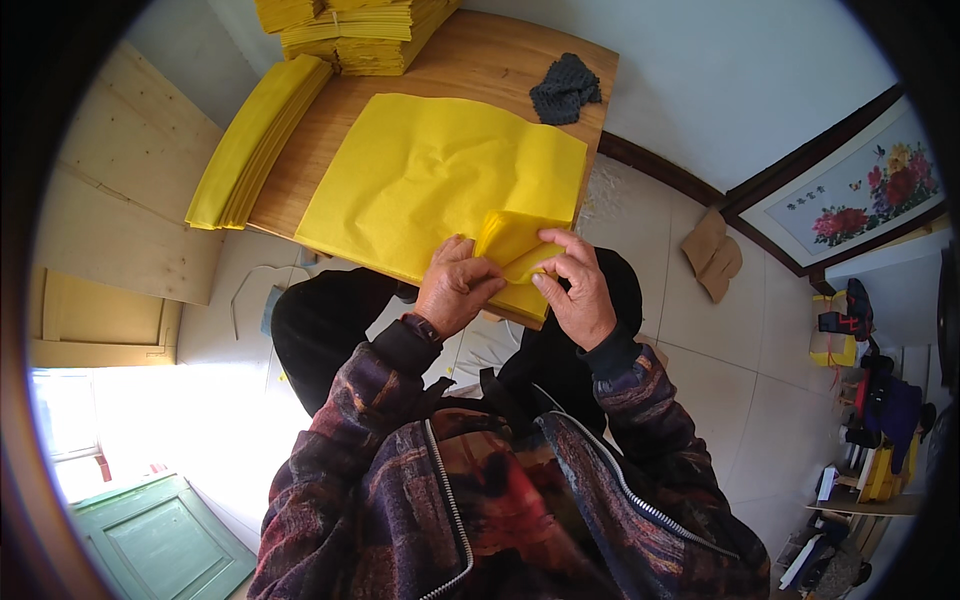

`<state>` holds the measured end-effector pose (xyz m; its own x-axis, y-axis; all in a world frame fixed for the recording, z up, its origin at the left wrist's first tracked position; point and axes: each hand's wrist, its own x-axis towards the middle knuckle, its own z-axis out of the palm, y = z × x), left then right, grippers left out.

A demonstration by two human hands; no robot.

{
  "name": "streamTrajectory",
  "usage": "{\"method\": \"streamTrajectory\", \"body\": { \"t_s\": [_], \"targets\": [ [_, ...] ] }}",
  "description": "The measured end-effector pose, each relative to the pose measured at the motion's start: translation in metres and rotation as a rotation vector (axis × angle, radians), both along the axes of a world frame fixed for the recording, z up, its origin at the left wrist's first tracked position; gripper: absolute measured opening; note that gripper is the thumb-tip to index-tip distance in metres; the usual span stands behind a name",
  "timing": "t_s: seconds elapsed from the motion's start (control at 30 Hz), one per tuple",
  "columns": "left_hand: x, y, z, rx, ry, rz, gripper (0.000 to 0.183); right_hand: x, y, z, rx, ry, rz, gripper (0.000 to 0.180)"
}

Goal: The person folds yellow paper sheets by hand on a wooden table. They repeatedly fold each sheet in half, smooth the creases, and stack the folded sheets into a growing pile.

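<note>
A wide stack of yellow paper sheets (442, 172) lies on the wooden table in front of me, its top sheet wrinkled. At its near right corner, several sheet corners are turned up into a folded yellow flap (517, 236). My left hand (456, 285) pinches the left side of this flap, thumb and forefinger together at the stack's near edge. My right hand (577, 289) has the flap's right edge between its thumb and fingers, which are curled around the thin paper. How many sheets each hand holds is hidden.
A long folded yellow bundle (259, 142) overhangs the left edge of the wooden table (487, 52). Tied yellow stacks (367, 37) stand at the back left. A dark grey cloth (566, 88) lies back right. Brown cardboard (711, 255) rests on the tiled floor beside a framed flower picture (855, 195).
</note>
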<state>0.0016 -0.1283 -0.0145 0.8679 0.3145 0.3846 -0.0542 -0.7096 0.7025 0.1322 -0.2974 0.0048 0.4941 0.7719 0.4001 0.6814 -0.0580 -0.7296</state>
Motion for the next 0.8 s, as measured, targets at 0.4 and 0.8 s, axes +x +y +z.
{"method": "streamTrajectory", "body": {
  "t_s": [0.4, 0.8],
  "targets": [
    [0.000, 0.000, 0.002, -0.049, -0.027, 0.001, 0.017, 0.003, 0.008, 0.006, 0.024, -0.032, -0.025, 0.007],
    [0.001, -0.003, -0.008, -0.309, -0.102, 0.088, 0.016, 0.002, 0.015, 0.013, 0.135, -0.146, -0.084, 0.008]
  ]
}}
